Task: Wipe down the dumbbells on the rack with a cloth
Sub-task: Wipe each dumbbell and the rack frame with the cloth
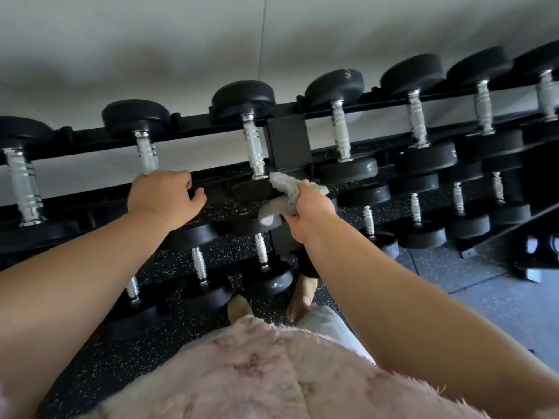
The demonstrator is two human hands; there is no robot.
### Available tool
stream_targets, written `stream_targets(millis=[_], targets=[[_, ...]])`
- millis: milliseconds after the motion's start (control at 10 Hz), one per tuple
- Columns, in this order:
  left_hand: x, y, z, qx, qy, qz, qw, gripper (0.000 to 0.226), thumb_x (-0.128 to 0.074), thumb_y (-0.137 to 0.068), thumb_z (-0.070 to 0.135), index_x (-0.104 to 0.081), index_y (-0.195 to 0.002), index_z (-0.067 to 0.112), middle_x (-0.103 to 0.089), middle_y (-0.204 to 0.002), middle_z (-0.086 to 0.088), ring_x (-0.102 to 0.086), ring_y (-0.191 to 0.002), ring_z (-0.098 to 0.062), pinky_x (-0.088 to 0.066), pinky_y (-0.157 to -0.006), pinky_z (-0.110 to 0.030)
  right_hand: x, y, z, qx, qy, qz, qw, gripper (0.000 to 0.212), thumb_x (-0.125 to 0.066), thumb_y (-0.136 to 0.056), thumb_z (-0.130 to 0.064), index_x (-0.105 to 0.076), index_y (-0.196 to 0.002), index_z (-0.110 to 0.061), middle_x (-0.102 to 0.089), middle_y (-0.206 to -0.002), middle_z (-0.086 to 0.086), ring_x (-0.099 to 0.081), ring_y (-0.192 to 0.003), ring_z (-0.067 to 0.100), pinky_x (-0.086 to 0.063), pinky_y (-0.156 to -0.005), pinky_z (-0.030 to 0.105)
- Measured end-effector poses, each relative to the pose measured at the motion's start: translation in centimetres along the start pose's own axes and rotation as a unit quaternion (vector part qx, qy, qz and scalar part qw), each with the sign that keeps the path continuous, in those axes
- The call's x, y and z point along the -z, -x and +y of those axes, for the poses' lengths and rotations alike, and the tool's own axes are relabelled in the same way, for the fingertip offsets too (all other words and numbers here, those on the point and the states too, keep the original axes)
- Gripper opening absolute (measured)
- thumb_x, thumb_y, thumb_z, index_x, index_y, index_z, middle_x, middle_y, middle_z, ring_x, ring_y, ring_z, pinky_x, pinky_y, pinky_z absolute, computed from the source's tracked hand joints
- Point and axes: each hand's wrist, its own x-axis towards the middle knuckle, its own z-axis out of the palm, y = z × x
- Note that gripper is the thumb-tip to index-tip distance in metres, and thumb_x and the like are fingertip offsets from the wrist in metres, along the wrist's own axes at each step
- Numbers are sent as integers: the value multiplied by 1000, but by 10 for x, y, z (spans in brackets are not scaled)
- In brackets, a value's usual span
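Note:
A black rack [286, 140] holds rows of black dumbbells with silver handles on several tiers. My right hand [308, 211] grips a crumpled grey cloth [286, 196] and presses it against the near head of a top-row dumbbell [252, 146] at the centre. My left hand [165, 195] curls over the near head of the neighbouring dumbbell [145, 152] to the left, covering that head. Lower tiers with smaller dumbbells [199, 264] lie beneath my arms.
A white wall [181, 40] stands behind the rack. Black speckled rubber flooring [121, 343] and grey floor [484, 297] lie below. The rack's angled foot [514, 249] juts out at right. My feet [299, 297] stand close to the bottom tier.

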Motion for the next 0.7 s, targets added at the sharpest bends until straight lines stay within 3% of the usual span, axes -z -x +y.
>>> stream_targets(millis=[100, 200, 300, 400, 500, 600, 700], targets=[[-1, 0, 8, -12, -71, 6, 997, 46, -42, -99, 60, -65, -92, 22, -52, -63, 7, -53, -63, -23, -47, -80, -42, 25, 2, -20, 28, -24, 35, 999, 52, -39, -109, -44, -49, -145, -6, -56, -144, 16, -58, -129, 34, -55, -87, 39], [2, -5, 12, -24, -100, 19, 995, 51, -33, -103, 60, -65, -99, 20, -57, -71, 5, -57, -70, -25, -45, -97, -53, 42, 7, -48, 38, -40, 62, 997, 51, -28, -109, -52, -40, -152, -26, -52, -149, 12, -55, -134, 30, -52, -91, 35], [5, -7, 17, 5, -59, 48, 997, 55, -37, -104, 59, -67, -118, 15, -72, -93, -6, -67, -83, -32, -48, -99, -55, 51, -10, -65, 56, 57, 78, 994, 48, -24, -107, -56, -19, -154, -48, -42, -158, 7, -53, -137, 25, -49, -71, 19], [7, -11, 38, 46, 29, 59, 997, 57, -39, -105, 57, -62, -131, 11, -71, -117, -13, -66, -103, -38, -51, -95, -53, 54, -44, -73, 99, 382, 111, 912, 94, -57, -101, -36, 11, -163, -19, 4, -170, 17, -40, -145, 32, -47, -95, 25], [6, -24, 91, 15, 111, 61, 992, 55, -41, -104, 56, -56, -135, 13, -63, -130, -12, -60, -117, -35, -50, -96, -51, 56, -50, -83, 80, 419, 104, 898, 88, -60, -101, -34, 0, -164, -20, 2, -171, 17, -34, -145, 26, -49, -93, 22], [5, -43, 147, -4, 149, 76, 986, 55, -45, -100, 57, -55, -133, 14, -54, -137, -12, -52, -125, -34, -47, -102, -50, 75, -53, -94, 80, 456, 114, 879, 82, -57, -103, -18, -2, -164, -12, -1, -170, 18, -47, -136, 30, -52, -84, 29], [2, -60, 174, -21, 97, 51, 994, 49, -54, -97, 55, -63, -130, 20, -45, -154, -11, -38, -144, -34, -35, -118, -52, 100, -71, -113, 121, 491, 121, 854, 69, -58, -102, -15, -23, -161, -10, -14, -164, 21, -51, -132, 30, -45, -69, 29]])
